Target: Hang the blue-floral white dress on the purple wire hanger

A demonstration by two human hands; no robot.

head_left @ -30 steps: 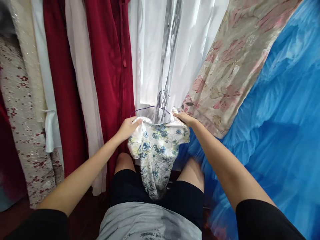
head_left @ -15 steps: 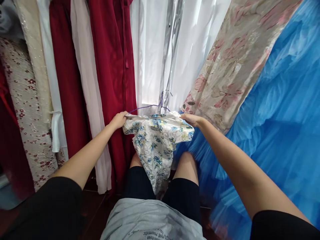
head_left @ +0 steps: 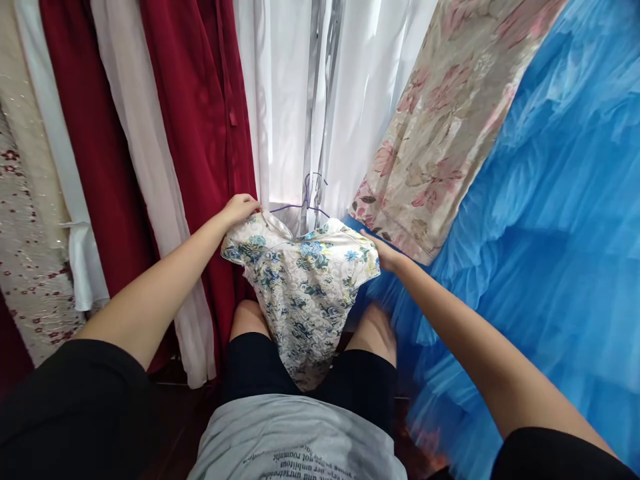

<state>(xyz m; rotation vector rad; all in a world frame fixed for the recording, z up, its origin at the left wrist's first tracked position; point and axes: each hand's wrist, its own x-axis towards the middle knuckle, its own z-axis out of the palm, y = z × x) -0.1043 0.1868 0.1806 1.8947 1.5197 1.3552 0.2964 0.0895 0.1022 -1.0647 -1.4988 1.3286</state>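
A layered blue tulle gown (head_left: 550,280) spread out to the right of the white drape (head_left: 287,87). Long crimson garments (head_left: 200,133) hung to the drape's left, with a pale pink garment (head_left: 137,127) between two of them. A beige garment with pink flowers (head_left: 433,147) overlapped the drape's right side. The white floral blouse (head_left: 310,293), printed in blue and yellow, was on the near side of the drape, neckline towards it, its narrowing lower part between the person's knees (head_left: 249,319). The left hand (head_left: 240,208), near the drape's lower left corner, pinched the blouse at the shoulder edge. The right hand (head_left: 389,257), below the drape's right side, touched the opposite sleeve; its fingers were mostly behind the cloth, so I could not tell how firmly they gripped. A thin purple hanger (head_left: 307,205) showed against the drape's lower part, its arms sloping down to the neckline.
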